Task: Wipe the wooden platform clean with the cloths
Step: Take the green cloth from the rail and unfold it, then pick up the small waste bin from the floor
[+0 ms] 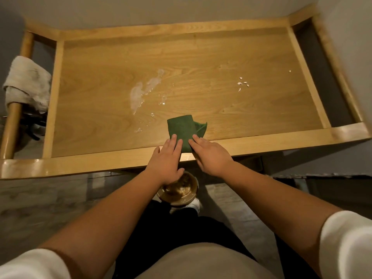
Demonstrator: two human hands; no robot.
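Note:
A folded green cloth (184, 128) lies at the near edge of the wooden platform (201, 63). My left hand (168, 160) rests flat on its near left corner, fingers together. My right hand (211, 155) presses on its near right side, fingers spread over the cloth and the front rail. A whitish wet smear (138, 93) with droplets sits left of centre on the platform. Several small white crumbs (242, 83) lie to the right. A grey-white cloth (27, 84) hangs over the round rail at the left end.
The platform has raised wooden rails (281, 141) on all sides. A brown bowl (179, 189) with residue sits on the floor below my hands, next to a white shoe (196, 205). Walls close in behind and to the right.

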